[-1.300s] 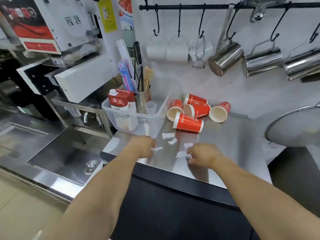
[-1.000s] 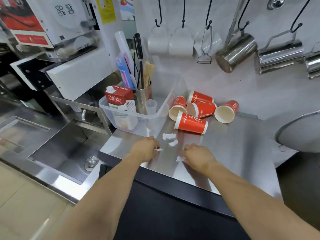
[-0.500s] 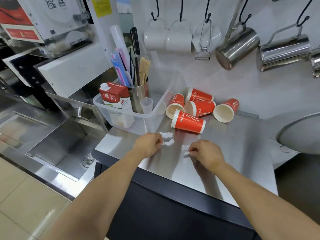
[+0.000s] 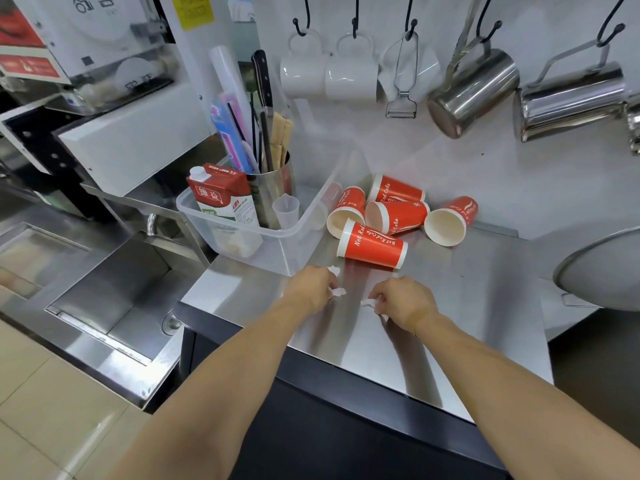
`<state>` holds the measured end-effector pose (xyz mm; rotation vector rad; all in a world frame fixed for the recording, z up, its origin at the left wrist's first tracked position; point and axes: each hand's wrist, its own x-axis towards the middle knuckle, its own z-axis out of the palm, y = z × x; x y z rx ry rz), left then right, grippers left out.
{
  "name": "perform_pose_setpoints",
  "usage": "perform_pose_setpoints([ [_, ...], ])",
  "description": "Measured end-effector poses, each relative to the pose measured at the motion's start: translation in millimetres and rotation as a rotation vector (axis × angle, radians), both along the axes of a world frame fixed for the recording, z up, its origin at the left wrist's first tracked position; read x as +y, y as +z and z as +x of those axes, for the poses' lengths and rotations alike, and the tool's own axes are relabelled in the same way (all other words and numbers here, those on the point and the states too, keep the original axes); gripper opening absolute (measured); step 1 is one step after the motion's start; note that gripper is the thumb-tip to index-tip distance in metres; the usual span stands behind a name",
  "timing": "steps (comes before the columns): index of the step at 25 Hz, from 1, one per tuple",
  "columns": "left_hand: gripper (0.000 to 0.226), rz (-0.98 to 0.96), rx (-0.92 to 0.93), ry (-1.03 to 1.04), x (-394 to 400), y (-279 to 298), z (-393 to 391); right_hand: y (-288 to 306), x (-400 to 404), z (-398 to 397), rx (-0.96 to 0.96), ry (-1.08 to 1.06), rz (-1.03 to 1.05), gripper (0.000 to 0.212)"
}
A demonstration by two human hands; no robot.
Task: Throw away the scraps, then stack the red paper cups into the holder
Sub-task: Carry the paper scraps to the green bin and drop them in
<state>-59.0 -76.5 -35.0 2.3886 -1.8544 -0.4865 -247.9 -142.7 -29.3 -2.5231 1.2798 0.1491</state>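
Note:
Several red paper cups lie tipped over on the steel counter [image 4: 485, 299], the nearest one [image 4: 372, 243] on its side just beyond my hands, another [image 4: 450, 220] with its mouth facing me. My left hand [image 4: 313, 287] is curled over white paper scraps; one scrap [image 4: 334, 270] shows at its fingertips and one [image 4: 338, 292] beside its thumb. My right hand [image 4: 403, 301] pinches a white scrap [image 4: 367, 302] against the counter. No cup holder is in view.
A clear plastic bin [image 4: 277, 233] at the left holds a milk carton [image 4: 225, 199], a small clear cup and a steel utensil can. A sink [image 4: 114, 292] lies lower left. Mugs and steel pitchers [image 4: 471, 91] hang on the wall. A round lid [image 4: 602, 268] sits at the right.
Both hands have slid forward toward the cups, gathering the loose scraps; the scraps that lay free between hands and cups are now at my left fingertips. The view has tilted slightly.

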Motion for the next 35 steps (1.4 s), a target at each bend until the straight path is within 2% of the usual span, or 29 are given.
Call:
perform_pose_setpoints([
  [3, 0.027, -0.040, -0.035, 0.007, 6, -4, -1, -3, 5, -3, -0.050, -0.026, -0.043, 0.015],
  [10, 0.016, -0.178, -0.019, 0.138, 13, -10, 8, -5, 9, -14, -0.187, -0.101, 0.009, 0.007],
  [18, 0.022, -0.077, -0.147, 0.187, -13, -5, 1, -7, 12, -29, -0.175, -0.084, -0.011, 0.012],
  [23, 0.023, -0.095, -0.195, 0.166, -11, -7, -5, -8, 23, -38, -0.218, -0.142, 0.021, 0.013],
  [26, 0.021, -0.108, -0.144, 0.163, 0, -4, -10, -5, 34, -43, -0.222, -0.182, 0.037, 0.013],
  [30, 0.021, -0.200, 0.074, 0.181, 36, 2, -24, 6, 52, -54, -0.278, -0.222, 0.004, 0.010],
  [35, 0.020, -0.260, 0.260, 0.059, 94, 10, -40, 7, 97, -77, -0.277, -0.252, -0.064, 0.011],
])
